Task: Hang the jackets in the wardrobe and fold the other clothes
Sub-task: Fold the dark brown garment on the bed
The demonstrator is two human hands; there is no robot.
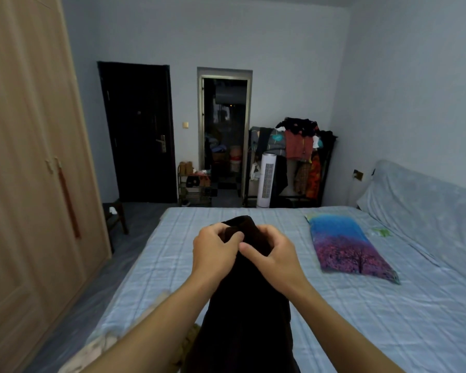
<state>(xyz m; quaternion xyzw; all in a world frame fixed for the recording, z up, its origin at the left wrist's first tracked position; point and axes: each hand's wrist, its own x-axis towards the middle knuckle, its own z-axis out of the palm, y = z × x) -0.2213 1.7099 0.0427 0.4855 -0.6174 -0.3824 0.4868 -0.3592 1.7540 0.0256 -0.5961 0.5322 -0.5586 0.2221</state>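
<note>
Head view: both hands up over the bed (388,332), gripping the top edge of a dark garment (242,313). Left hand (215,251) has fingers curled over the cloth's upper left, thumb pressed into the fabric. Right hand (272,251) pinches just beside it, thumb on the near face, fingers wrapped behind. The two hands are nearly touching at centre.

Garment hangs from the grip down toward the near edge of frame, lower end cut off, so can't tell if it's trousers, a top or a jacket. Too dark to read seams or a collar.

Handling, my read: soft and limp, drapes straight with no stiffness, light to moderate weight. Not slippery, looks like knit or brushed fabric; a pinch holds it fine. Not fragile. Grip is bunched at one spot, so I'd spread the hands apart along the top edge to find corners or waistband before laying it flat.

Bed surface far of the hands is open checked sheet, good place to fold. Printed pillow (345,249) lies right of the hands, well apart. Some pale cloth (102,345) sits near left on the bed edge. Wardrobe (24,157) stands on the left, doors closed. Loaded clothes rack (299,152) against the far wall
</note>
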